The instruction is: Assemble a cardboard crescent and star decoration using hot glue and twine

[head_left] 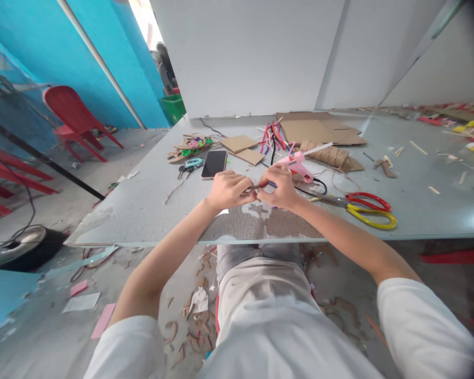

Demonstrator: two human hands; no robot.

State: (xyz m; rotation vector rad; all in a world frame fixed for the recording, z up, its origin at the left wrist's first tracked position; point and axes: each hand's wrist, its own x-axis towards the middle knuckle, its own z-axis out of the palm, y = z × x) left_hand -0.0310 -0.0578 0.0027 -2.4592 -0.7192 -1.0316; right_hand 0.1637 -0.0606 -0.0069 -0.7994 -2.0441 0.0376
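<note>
My left hand [232,188] and my right hand [278,187] meet above the table's near edge, fingers pinched together. Between the fingertips is a small brown piece [256,188], mostly hidden, perhaps cardboard. A thin dark-blue stick like a pen [272,184] pokes out of my right hand. Just behind that hand lies a pink glue gun [299,164] with a black cord. Scissors [345,202] with one red and one yellow handle rest by my right forearm. Beyond my left hand is a dark-screened phone [214,164].
Keys on a teal holder [193,163] lie left of the phone. Farther back are cardboard sheets [312,129], colourful pipe cleaners [273,138] and a twine roll [326,153]. Sticks and scraps litter the right side. A grey panel [248,58] rises behind the table [142,216].
</note>
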